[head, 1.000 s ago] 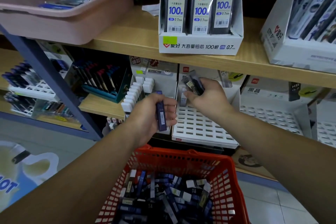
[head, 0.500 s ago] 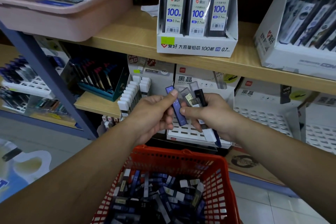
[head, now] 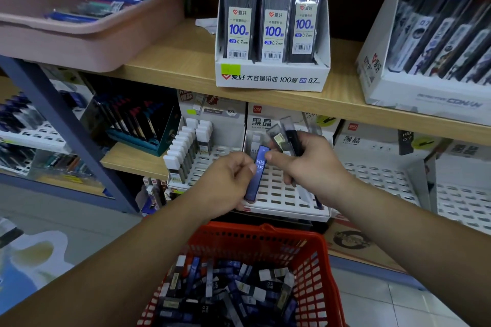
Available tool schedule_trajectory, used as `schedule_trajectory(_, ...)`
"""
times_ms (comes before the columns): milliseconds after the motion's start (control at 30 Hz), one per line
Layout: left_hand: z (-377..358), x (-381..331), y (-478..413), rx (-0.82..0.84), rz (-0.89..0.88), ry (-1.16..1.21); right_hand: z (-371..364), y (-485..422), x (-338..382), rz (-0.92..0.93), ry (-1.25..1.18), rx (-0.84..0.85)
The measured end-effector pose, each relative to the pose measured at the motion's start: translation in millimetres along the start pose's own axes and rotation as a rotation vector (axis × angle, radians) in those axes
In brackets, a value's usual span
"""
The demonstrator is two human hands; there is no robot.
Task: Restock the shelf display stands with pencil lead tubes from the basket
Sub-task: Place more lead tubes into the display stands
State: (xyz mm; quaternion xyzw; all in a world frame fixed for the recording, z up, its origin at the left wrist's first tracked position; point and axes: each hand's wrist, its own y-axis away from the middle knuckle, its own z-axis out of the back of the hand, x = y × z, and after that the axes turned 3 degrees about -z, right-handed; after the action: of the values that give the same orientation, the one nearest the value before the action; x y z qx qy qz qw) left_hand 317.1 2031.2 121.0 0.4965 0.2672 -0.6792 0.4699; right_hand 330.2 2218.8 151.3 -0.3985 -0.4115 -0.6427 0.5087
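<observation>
Two grips meet over the white slotted stand (head: 279, 194) on the lower shelf (head: 132, 159): the left grip (head: 228, 180) pinches a blue lead tube (head: 255, 175) nearly upright, the right grip (head: 313, 167) just beside it clutches several dark tubes (head: 288, 138), and the red basket (head: 265, 233) below holds loose tubes (head: 212, 287).

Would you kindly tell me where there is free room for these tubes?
Middle grid stand: mostly empty slots. Right grid stand: empty as far as visible. Left grid stand: white-capped tubes crowd its left side. Bare wood lies between pink tub and white box.
</observation>
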Motion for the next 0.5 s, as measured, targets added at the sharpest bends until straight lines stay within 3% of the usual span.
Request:
schedule_trajectory(133, -1, 2, -4, -0.027, -0.080, -0.041, 3, -5, 2, 0.046, 0.127, -0.044)
schedule_trajectory(333, -4, 11, -11, -0.073, -0.106, -0.008, 6, -9, 2, 0.019, 0.067, -0.007)
schedule_trajectory(500, -4, 32, -21, -0.276, -0.093, -0.152, 12, -19, 2, 0.141, 0.104, -0.170)
